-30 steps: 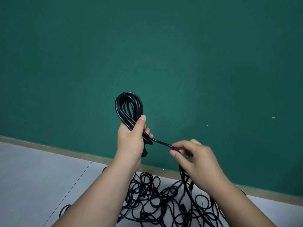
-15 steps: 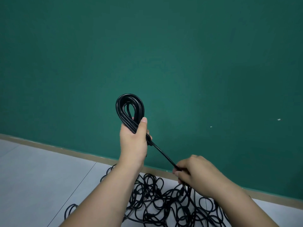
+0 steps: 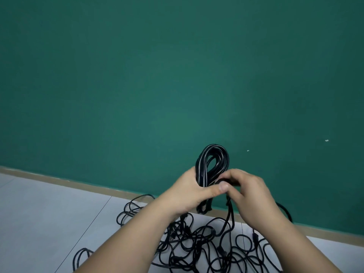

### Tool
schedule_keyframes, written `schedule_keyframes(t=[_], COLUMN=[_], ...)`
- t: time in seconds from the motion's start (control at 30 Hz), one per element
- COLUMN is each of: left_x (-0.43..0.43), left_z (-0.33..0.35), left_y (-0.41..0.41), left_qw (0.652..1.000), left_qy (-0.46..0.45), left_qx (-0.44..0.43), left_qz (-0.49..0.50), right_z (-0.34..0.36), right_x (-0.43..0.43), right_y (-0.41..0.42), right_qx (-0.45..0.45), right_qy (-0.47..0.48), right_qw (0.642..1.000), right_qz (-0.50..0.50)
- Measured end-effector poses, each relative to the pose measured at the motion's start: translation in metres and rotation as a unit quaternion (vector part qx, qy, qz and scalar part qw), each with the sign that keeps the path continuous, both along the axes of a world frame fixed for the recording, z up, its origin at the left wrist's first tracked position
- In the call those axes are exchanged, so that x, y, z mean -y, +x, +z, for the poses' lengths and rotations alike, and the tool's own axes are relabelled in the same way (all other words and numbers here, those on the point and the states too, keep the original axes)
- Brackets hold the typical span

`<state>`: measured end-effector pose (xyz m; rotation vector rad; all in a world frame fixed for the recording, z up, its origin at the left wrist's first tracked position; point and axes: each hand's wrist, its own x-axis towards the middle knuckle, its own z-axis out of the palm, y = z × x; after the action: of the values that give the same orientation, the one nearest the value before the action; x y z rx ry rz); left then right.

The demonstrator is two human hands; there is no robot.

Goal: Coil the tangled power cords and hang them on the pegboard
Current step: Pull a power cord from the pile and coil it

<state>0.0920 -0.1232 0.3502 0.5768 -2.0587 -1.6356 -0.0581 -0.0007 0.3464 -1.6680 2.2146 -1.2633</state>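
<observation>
A black power cord coil [image 3: 213, 162] stands upright as a tight loop above my hands. My left hand [image 3: 192, 191] grips the coil at its waist, thumb pressed across the front. My right hand [image 3: 248, 191] is right beside it, fingers curled round the cord's loose strand at the coil's right side; that strand drops from under the hand to the floor. A tangled heap of black cords [image 3: 197, 241] lies on the floor below my forearms. No pegboard is in view.
A plain green wall [image 3: 177, 75] fills the upper view, with a tan baseboard [image 3: 59, 181] along its foot. Pale grey floor tiles [image 3: 49, 223] spread to the left of the heap.
My right hand has come up from low on the strand to meet the coil at my left hand. The coil and left hand now sit further right in view.
</observation>
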Motion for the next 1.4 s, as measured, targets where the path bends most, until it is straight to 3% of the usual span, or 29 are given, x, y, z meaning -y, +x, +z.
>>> schedule_keyframes(t=[0.17, 0.27, 0.37, 0.47, 0.7, 0.93, 1.0, 1.13, 1.3, 1.4], left_x=[-0.003, 0.002, 0.006, 0.009, 0.025, 0.046, 0.046, 0.037, 0.030, 0.024], left_z=[-0.001, 0.001, 0.000, 0.002, 0.012, 0.015, 0.014, 0.015, 0.014, 0.013], left_y=[-0.003, -0.001, 0.002, 0.006, 0.013, 0.028, 0.030, 0.026, 0.023, 0.018], left_qw=[0.999, 0.993, 0.988, 0.980, 0.941, 0.890, 0.902, 0.924, 0.941, 0.948], left_qy=[0.024, 0.064, 0.074, 0.067, 0.080, 0.116, 0.102, 0.094, 0.096, 0.090], left_qx=[-0.013, -0.042, -0.068, -0.101, -0.204, -0.274, -0.259, -0.228, -0.194, -0.183], left_qz=[0.044, 0.092, 0.115, 0.160, 0.257, 0.345, 0.329, 0.293, 0.259, 0.246], right_z=[-0.001, -0.003, 0.000, 0.001, 0.011, 0.003, -0.006, -0.011, -0.006, -0.004], right_x=[0.004, 0.007, 0.005, 0.003, -0.005, -0.010, -0.009, -0.008, -0.002, 0.001], right_y=[0.004, -0.004, -0.008, -0.011, -0.026, -0.051, -0.054, -0.051, -0.032, -0.024], right_qx=[0.021, 0.140, 0.275, 0.329, 0.310, 0.121, 0.044, -0.005, 0.059, 0.046], right_qy=[-0.001, 0.014, 0.061, 0.107, 0.139, 0.194, 0.187, 0.159, 0.065, 0.132], right_qw=[1.000, 0.990, 0.957, 0.934, 0.934, 0.973, 0.981, 0.987, 0.995, 0.985], right_qz=[-0.020, 0.014, 0.067, 0.089, 0.109, 0.034, -0.018, -0.038, 0.055, 0.099])
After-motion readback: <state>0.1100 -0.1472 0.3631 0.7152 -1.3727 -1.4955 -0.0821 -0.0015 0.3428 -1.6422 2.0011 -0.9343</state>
